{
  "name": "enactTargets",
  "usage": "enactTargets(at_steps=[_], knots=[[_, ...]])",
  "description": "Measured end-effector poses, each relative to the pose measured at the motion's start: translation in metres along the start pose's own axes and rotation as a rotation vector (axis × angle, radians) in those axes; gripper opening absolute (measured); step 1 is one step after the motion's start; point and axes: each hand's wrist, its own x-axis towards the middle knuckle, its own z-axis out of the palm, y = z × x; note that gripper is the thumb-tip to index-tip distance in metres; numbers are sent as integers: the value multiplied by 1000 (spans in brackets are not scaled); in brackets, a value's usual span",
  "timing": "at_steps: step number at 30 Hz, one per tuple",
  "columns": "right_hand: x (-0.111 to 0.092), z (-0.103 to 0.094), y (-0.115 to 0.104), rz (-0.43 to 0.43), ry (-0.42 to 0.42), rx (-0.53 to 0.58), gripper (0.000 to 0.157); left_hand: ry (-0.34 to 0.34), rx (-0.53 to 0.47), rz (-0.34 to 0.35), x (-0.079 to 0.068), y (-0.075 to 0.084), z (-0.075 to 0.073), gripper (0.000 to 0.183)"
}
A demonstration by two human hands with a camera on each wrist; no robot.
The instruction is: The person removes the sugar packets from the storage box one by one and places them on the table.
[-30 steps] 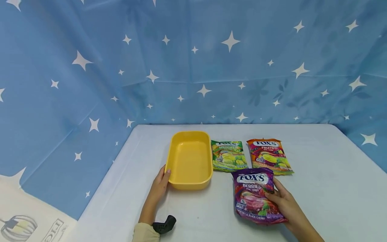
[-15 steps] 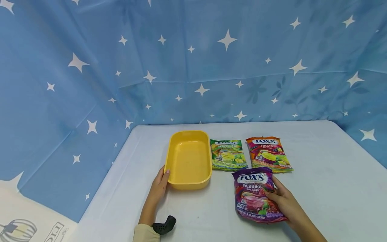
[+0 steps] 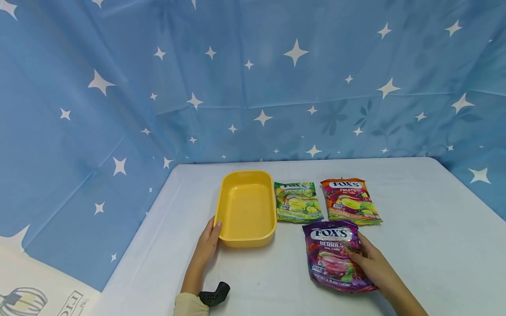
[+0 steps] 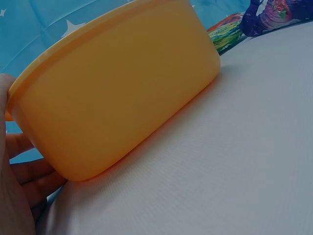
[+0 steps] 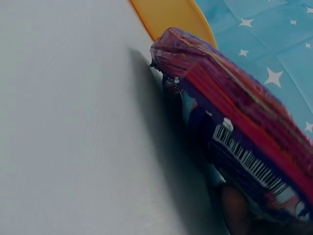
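Observation:
My left hand (image 3: 207, 244) holds the near left corner of a yellow plastic tub (image 3: 247, 215), thumb at the rim. In the left wrist view, fingers (image 4: 36, 174) lie against the outside of the tub wall (image 4: 117, 93). A purple bag of berry candy (image 3: 334, 256) is gripped along its right side by my right hand (image 3: 373, 265), thumb on its front. Its bottom edge faces the right wrist view, where the candy bag (image 5: 244, 122) shows a barcode and casts a shadow on the cloth; most of that hand is hidden there.
A green candy bag (image 3: 298, 202) lies right beside the tub. Farther right lies an orange and red candy bag (image 3: 351, 202), just beyond the purple one. The white-covered table (image 3: 427, 219) ends at a blue star-patterned curtain (image 3: 253, 87). A black strap piece (image 3: 215, 294) sits at my left wrist.
The head view has shifted slightly. Both hands keep their holds, and the purple candy bag stays nearly in place, with only a small tilt.

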Motion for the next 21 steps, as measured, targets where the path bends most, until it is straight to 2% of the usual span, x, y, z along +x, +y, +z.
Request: enactTargets(at_steps=[7,15,18,21], knots=[[-2,-2,4,-24,52,-156,74,-9,0,2,-2,-2,1,57],[-2,-6,7,4,85,-376,80,-20,7,15,2,-4,2,59],[-4,-15,12,-7,87,-466,81,-31,5,21,-1,-10,2,61],[-6,-33,12,-39,117,-587,82,-24,-16,3,-6,-13,-2,63]])
